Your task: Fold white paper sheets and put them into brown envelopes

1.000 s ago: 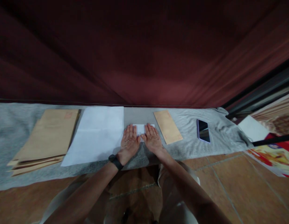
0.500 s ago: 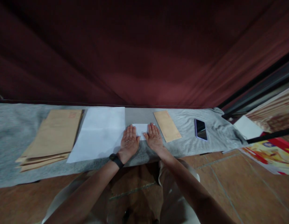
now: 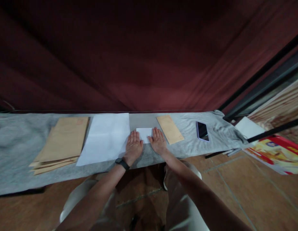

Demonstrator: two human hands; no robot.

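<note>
On the grey cloth (image 3: 218,141): the small white paper (image 3: 145,134) lies flat, and it serves as the middle of the clock.
Left hand (image 3: 134,146): at 8 o'clock, palm down, fingers stretched and close together; it rests over the left end of the paper and grips nothing.
Right hand (image 3: 159,142): at 4 o'clock, equally flat, fingers straight over the right end of the paper, with nothing grasped.
Thumbs: one second ago they almost met; now they stand more apart, so more of the white paper shows between them.
Changed view: compared with that frame, the stack of kraft envelopes (image 3: 64,138), at 9 o'clock and well apart, appears further right, while the smartphone (image 3: 202,131), at 3 o'clock, appears further left.
Neighbours: the large white sheet (image 3: 105,138) is near at 9 o'clock; one small kraft envelope (image 3: 170,129) lies slanted at 3 o'clock, just beside the right hand.
Envelope print: reddish marks on the top envelope of the stack and on the small one, too faint to read.
Printed carton (image 3: 276,152): far off, slightly past 3 o'clock, with red lettering on yellow and a blue oval logo; the words are too blurred for reading.
</note>
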